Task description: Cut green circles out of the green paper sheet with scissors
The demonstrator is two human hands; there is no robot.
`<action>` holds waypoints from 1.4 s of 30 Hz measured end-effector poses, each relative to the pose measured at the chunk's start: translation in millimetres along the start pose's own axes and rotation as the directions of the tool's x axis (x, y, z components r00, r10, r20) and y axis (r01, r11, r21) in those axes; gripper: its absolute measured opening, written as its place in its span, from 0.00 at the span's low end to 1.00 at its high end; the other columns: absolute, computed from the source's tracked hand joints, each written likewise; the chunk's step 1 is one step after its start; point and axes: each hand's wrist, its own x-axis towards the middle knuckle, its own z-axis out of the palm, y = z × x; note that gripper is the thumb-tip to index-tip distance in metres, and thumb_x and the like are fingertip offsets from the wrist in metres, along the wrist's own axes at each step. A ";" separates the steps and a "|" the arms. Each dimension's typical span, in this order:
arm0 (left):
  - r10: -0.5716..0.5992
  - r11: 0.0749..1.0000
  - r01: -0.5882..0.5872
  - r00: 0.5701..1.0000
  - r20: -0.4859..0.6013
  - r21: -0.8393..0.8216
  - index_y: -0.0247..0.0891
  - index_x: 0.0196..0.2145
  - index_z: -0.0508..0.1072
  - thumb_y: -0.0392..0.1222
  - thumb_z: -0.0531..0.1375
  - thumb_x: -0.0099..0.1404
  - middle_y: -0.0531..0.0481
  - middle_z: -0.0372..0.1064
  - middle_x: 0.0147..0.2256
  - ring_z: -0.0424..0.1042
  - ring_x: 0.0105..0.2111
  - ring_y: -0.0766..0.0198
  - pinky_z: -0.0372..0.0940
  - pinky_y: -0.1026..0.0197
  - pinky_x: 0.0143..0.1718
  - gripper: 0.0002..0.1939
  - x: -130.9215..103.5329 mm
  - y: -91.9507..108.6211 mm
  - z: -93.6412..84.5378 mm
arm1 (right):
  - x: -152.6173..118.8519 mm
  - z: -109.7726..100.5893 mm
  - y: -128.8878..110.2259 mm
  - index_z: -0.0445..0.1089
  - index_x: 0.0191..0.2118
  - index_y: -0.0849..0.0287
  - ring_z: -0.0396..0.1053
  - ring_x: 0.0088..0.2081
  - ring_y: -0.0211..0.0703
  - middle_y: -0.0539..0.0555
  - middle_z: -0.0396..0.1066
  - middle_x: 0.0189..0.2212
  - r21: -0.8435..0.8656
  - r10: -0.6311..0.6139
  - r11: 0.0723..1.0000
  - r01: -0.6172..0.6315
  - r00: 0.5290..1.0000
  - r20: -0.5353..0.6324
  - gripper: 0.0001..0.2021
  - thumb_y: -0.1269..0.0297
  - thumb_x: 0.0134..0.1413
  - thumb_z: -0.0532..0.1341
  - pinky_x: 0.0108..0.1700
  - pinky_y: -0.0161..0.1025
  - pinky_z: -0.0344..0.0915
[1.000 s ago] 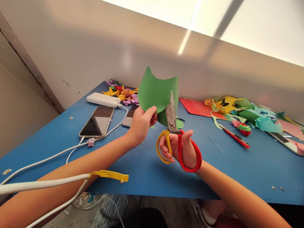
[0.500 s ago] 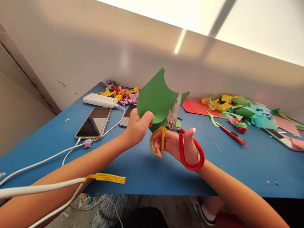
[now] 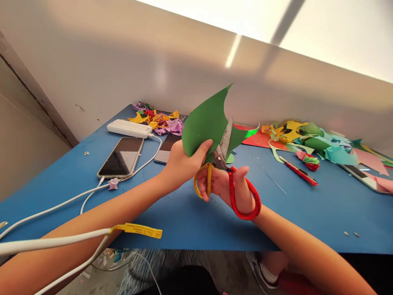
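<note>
My left hand [image 3: 183,164] pinches the lower edge of a green paper sheet [image 3: 206,123] and holds it upright above the blue table [image 3: 190,217]. My right hand [image 3: 233,186] grips scissors [image 3: 229,180] with one yellow and one red handle loop. The metal blades point up into the sheet's right side, where a green flap bends off to the right. Both hands hover close together over the middle of the table.
A phone [image 3: 122,157] on a white cable, a white power bank [image 3: 129,128] and a second phone [image 3: 166,148] lie at the left. Coloured paper scraps [image 3: 159,119] sit at the back, a larger scrap pile [image 3: 310,141] and a red knife [image 3: 299,172] at the right.
The green sheet has turned clockwise, its point now up and to the right. The scissors have cut further in, and a flap now hangs off to the right.
</note>
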 end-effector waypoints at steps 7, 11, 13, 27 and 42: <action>-0.030 1.000 0.030 0.999 0.038 -0.009 0.38 0.16 0.63 0.48 0.61 0.63 0.56 0.61 0.15 0.61 0.17 0.71 0.60 0.65 0.22 0.21 -3.4 1.2 2.9 | 0.2 3.1 -6.8 0.67 0.42 0.60 0.62 0.28 0.44 0.55 0.63 0.32 -0.016 -0.013 1.000 0.014 1.000 0.011 0.44 0.22 0.45 0.39 0.34 0.43 0.61; -0.019 0.999 0.019 1.000 0.016 -0.031 0.38 0.18 0.64 0.48 0.62 0.61 0.57 0.61 0.15 0.61 0.16 0.71 0.60 0.65 0.20 0.19 -4.2 -0.1 4.3 | 1.7 3.5 -4.9 0.67 0.41 0.61 0.55 0.24 0.40 0.51 0.56 0.26 0.005 -0.041 0.999 0.041 0.999 0.001 0.45 0.22 0.45 0.37 0.30 0.43 0.60; -0.023 0.999 0.023 1.000 0.017 -0.029 0.38 0.18 0.63 0.48 0.62 0.61 0.57 0.61 0.15 0.60 0.15 0.71 0.60 0.65 0.19 0.19 -4.2 -0.1 5.1 | 2.2 3.8 -3.9 0.67 0.40 0.61 0.51 0.23 0.38 0.49 0.52 0.25 0.022 -0.048 0.999 0.048 0.999 -0.012 0.46 0.22 0.45 0.36 0.29 0.42 0.59; -0.006 0.999 0.004 0.999 0.045 0.044 0.38 0.16 0.61 0.46 0.61 0.62 0.58 0.59 0.14 0.59 0.15 0.72 0.59 0.65 0.20 0.21 -2.5 3.1 2.8 | 2.2 2.7 -1.4 0.67 0.38 0.62 0.47 0.23 0.37 0.47 0.47 0.25 0.015 -0.049 0.999 0.050 0.998 -0.044 0.45 0.22 0.44 0.35 0.28 0.42 0.57; 0.026 0.993 -0.032 0.998 0.056 0.111 0.38 0.15 0.61 0.44 0.61 0.61 0.58 0.57 0.13 0.57 0.15 0.73 0.58 0.66 0.18 0.21 -1.7 4.6 1.6 | 1.2 2.4 -1.6 0.66 0.36 0.61 0.45 0.21 0.35 0.46 0.45 0.24 0.034 -0.027 0.999 0.030 0.995 -0.092 0.43 0.22 0.45 0.39 0.25 0.39 0.54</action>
